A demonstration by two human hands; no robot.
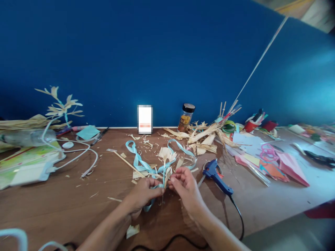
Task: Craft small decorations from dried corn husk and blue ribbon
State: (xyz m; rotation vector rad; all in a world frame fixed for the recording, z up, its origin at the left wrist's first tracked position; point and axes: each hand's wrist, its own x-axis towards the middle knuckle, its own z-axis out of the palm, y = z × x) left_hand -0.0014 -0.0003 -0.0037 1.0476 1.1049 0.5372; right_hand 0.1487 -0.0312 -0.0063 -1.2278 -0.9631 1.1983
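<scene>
In front of me stands a flower (165, 153) of pale dried husk, its stem wrapped in light-blue ribbon. My left hand (142, 193) is closed, pinching the lower stem between thumb and forefinger. At the stem's right side, my right hand (185, 185) has its thumb and fingertips closed on a small husk piece (169, 173); the other fingers are curled. Loose blue ribbon (140, 161) curls over the table to the left and behind the flower, with another loop below my left hand. My fingers partly hide the lower stem.
A blue glue gun (217, 176) lies right of my right hand, its black cord running forward. Dried husks (205, 139) and a tilted jar (186, 118) are behind. A thin stick (128, 162) lies left. A finished-looking husk flower (65, 106), white cable and papers occupy the far left.
</scene>
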